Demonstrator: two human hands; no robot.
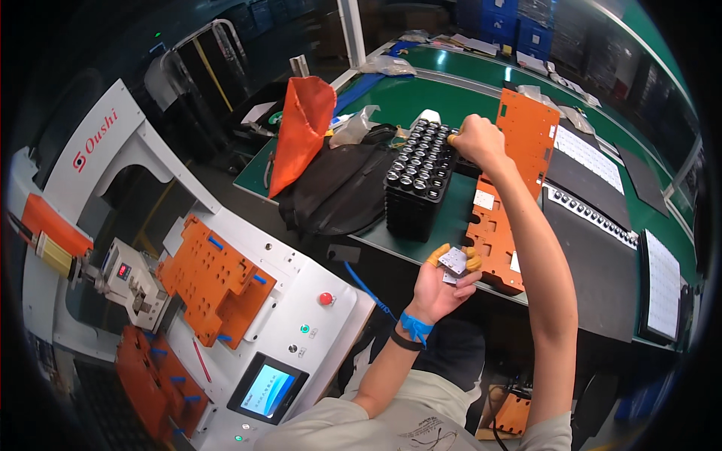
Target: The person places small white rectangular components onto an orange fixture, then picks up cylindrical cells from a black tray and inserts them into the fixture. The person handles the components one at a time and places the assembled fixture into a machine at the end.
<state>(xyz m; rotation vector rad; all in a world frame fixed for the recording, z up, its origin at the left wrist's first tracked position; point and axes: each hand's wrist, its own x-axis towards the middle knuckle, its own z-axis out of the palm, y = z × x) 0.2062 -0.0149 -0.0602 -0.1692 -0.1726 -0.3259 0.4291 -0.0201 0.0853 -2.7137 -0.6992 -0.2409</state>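
Observation:
My left hand (438,293) is closed round small white plates with holes (453,260), held palm up near the table's front edge. Yellow finger cots cover some of its fingertips, and a blue strap is on that wrist. My right hand (481,143) is curled at the right side of a tall black rack (410,213). Rows of round black parts with shiny tops (423,154) fill the rack. What the right fingertips pinch, if anything, is hidden. Just right of the rack lies an orange fixture (492,234) with cut-outs; a white plate (483,199) sits on it.
At left stands a white machine (286,301) with an orange jig plate (214,282), a red button (326,298) and a screen (268,389). A black bag (342,184) and an orange cloth (302,131) lie left of the rack. Sheets of small parts (590,158) lie at right.

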